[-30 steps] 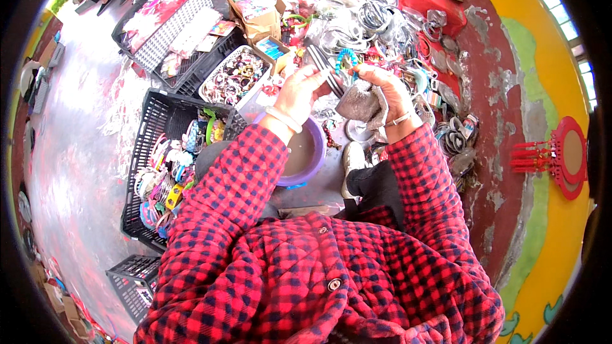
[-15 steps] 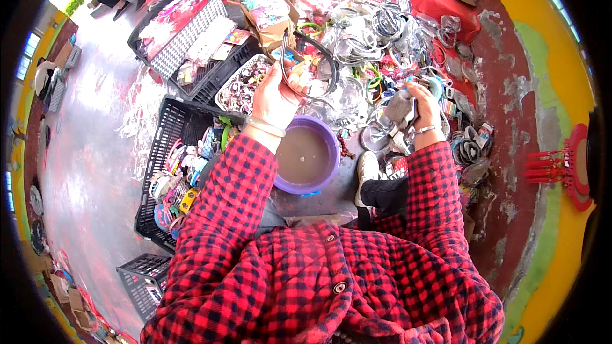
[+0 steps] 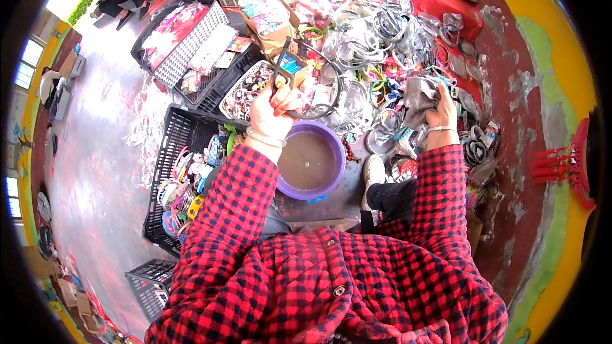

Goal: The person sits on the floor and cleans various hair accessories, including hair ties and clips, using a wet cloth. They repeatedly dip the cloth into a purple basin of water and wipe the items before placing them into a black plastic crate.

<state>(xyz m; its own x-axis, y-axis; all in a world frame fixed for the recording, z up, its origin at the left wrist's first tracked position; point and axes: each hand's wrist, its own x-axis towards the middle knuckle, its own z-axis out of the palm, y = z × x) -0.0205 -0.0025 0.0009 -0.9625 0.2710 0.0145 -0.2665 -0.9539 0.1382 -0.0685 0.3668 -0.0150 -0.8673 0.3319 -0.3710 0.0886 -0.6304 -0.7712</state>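
Pinching a dark hoop (image 3: 339, 86) at the frame's upper centre is the left hand (image 3: 271, 114); right of centre, the right hand (image 3: 445, 113) clutches grey cloth (image 3: 420, 98).

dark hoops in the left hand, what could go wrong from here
The dark hoops, held in the left hand near the purple basin, might slip into its murky water. The grey cloth in the right hand could brush or snag the plastic-wrapped pile nearby.

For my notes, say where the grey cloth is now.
In the head view, the grey cloth is right of centre, held in the right hand, up and right of the purple basin.
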